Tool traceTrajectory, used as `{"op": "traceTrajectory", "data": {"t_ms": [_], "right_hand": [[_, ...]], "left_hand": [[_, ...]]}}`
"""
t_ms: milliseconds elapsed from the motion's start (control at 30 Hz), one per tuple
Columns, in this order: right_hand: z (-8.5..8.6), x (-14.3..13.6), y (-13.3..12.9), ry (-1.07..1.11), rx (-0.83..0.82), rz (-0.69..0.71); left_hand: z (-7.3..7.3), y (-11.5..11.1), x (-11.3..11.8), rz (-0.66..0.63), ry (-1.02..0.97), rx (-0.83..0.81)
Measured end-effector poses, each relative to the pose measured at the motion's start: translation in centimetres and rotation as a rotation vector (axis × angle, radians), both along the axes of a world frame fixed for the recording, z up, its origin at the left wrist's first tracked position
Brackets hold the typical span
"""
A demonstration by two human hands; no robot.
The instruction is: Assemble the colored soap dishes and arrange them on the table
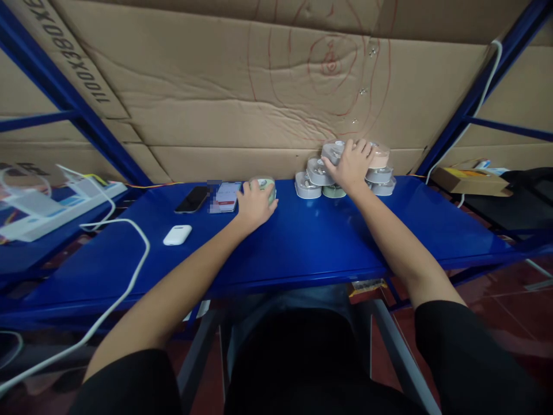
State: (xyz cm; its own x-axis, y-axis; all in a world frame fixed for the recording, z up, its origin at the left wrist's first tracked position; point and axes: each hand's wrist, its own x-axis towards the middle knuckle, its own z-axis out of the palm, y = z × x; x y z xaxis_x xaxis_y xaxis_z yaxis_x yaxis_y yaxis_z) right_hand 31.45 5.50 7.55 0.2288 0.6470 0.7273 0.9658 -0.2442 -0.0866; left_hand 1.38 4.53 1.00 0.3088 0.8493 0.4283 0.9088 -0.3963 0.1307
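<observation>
On the blue shelf (276,248), my left hand (254,206) lies over a green round case (264,184), its fingers curved round the top and side. My right hand (353,166) rests on the top of a stack of similar clear-lidded cases, its fingers spread over the top row between a grey case (332,152) and a peach case (380,155). Below them sit more grey cases (318,172) and, at the bottom, a grey case (308,187) and a green case (334,191). My right hand hides the middle of the stack.
Left of my left hand lie a dark phone (192,199), a lit phone (227,197) and a white earbud case (177,235). A white cable (140,259) crosses the left side. Cardboard (216,127) stands behind; an open carton (470,181) is at right.
</observation>
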Motion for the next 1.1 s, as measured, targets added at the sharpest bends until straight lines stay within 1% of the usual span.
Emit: {"op": "traceTrajectory", "data": {"t_ms": [33, 100, 133, 200, 267, 300, 333, 367, 400, 433, 467, 533, 600, 633, 700, 767, 867, 967, 1033, 1100], "right_hand": [[0.1, 0.0, -0.4, 0.000, 0.030, 0.053], [0.0, -0.2, -1.7, -0.010, 0.061, 0.239], [-0.2, -0.5, -2.5, -0.021, 0.043, 0.368], [-1.0, -1.6, -4.2, -0.041, -0.060, 0.665], [-2.2, -2.8, -5.7, -0.036, -0.197, 0.944], [-2.8, -3.4, -6.2, -0.026, -0.260, 1.040], [-3.3, -3.8, -6.6, -0.021, -0.317, 1.103], [-3.8, -4.2, -6.8, -0.019, -0.366, 1.137], [-4.2, -4.3, -6.9, -0.021, -0.407, 1.147], [-4.5, -4.4, -6.8, -0.025, -0.444, 1.147], [-4.6, -4.4, -6.7, -0.025, -0.475, 1.147], [-4.7, -4.3, -6.5, -0.013, -0.526, 1.155], [-4.6, -4.2, -6.5, 0.003, -0.555, 1.147], [-4.6, -4.2, -6.6, 0.008, -0.563, 1.128], [-4.5, -4.3, -6.9, 0.019, -0.579, 1.081], [-4.5, -4.6, -7.2, 0.035, -0.600, 1.068], [-4.4, -4.9, -7.4, 0.069, -0.626, 1.118], [-4.0, -4.6, -7.3, 0.103, -0.592, 1.135], [-3.7, -3.9, -7.2, 0.117, -0.556, 1.102], [-3.4, -2.9, -7.2, 0.116, -0.553, 1.029]], "left_hand": [[-0.1, -0.6, 0.1, -0.013, 0.007, 0.009], [-0.2, -2.0, 0.0, -0.050, 0.013, 0.018], [-0.2, -2.7, -0.2, -0.075, 0.018, 0.014], [-0.2, -3.9, -0.8, -0.151, 0.023, -0.010], [0.0, -4.7, -1.6, -0.297, 0.005, -0.044], [0.1, -4.9, -2.0, -0.391, -0.018, -0.061], [0.2, -5.0, -2.3, -0.487, -0.050, -0.078], [0.3, -5.0, -2.6, -0.572, -0.089, -0.091], [0.3, -4.9, -2.7, -0.635, -0.134, -0.101], [0.3, -4.8, -2.8, -0.667, -0.180, -0.110], [0.2, -4.6, -2.7, -0.667, -0.227, -0.124], [-0.2, -4.2, -2.5, -0.589, -0.305, -0.190], [-0.7, -3.9, -2.3, -0.496, -0.354, -0.305], [-0.9, -3.8, -2.3, -0.475, -0.369, -0.362], [-1.2, -3.6, -2.3, -0.494, -0.397, -0.437], [-1.3, -3.4, -2.4, -0.543, -0.429, -0.458], [-1.1, -3.2, -2.6, -0.589, -0.449, -0.469], [-0.7, -2.8, -3.1, -0.604, -0.429, -0.481], [-0.4, -2.4, -3.7, -0.600, -0.385, -0.472], [-0.1, -2.2, -4.3, -0.596, -0.325, -0.451]]}}
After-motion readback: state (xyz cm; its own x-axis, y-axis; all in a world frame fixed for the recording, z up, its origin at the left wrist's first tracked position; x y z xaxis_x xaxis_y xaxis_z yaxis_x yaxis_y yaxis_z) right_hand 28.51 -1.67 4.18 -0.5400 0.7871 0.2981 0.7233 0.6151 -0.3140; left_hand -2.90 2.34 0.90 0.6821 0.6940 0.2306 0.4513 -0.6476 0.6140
